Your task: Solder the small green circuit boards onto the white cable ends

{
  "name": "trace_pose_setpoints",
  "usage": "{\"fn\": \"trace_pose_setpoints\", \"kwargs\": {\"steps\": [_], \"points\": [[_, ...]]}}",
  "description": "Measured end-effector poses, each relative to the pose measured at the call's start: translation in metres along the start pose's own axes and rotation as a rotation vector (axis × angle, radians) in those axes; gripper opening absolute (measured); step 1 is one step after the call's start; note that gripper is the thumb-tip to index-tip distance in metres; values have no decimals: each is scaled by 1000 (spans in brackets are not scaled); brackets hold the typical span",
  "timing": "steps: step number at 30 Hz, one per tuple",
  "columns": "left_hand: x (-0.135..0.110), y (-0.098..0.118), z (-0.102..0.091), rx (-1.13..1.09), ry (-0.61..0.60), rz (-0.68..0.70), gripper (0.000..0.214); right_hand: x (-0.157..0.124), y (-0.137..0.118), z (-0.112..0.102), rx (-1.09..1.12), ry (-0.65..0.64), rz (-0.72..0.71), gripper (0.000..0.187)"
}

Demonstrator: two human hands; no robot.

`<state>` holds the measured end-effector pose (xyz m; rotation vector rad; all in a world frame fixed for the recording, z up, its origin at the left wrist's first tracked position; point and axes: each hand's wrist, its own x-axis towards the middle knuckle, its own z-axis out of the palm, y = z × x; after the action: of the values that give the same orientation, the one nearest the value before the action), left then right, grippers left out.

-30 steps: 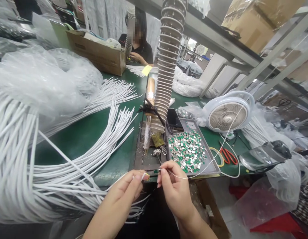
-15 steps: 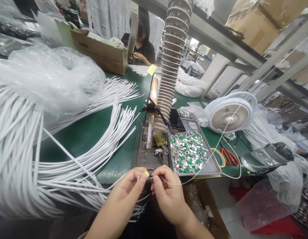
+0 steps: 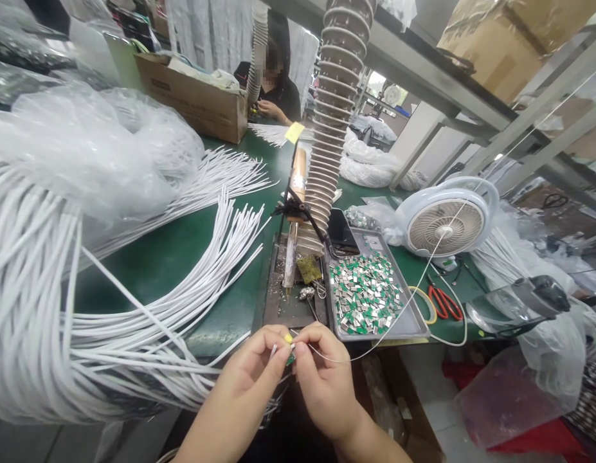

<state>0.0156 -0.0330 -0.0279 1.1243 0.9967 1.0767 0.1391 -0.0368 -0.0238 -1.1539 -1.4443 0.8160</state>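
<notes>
My left hand pinches the stripped end of a white cable at the table's front edge. My right hand is pinched too, its fingertips meeting those of the left around a small green part that I can barely make out. A thin solder wire runs from my right fingers up to the right. Just beyond my hands lies the soldering iron on a dark metal plate. A grey tray of several small green and silver parts stands beside it.
A large bundle of white cables and plastic bags cover the left of the green table. A ribbed fume hose hangs above the iron. A small white fan, red scissors and a phone lie to the right. Another person sits at the far end.
My two hands have come together: the right hand moved left to meet the left. The solder wire now sags a little lower. The view shifted slightly.
</notes>
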Motion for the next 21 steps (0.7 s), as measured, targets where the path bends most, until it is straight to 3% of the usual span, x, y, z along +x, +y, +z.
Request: {"fn": "trace_pose_setpoints", "kwargs": {"steps": [9, 21], "points": [[-4, -2, 2, 65, 19, 10, 19, -1, 2, 4, 268, -29, 277, 18], [-2, 4, 4, 38, 46, -35, 19, -1, 2, -6, 3, -34, 104, 18]]}}
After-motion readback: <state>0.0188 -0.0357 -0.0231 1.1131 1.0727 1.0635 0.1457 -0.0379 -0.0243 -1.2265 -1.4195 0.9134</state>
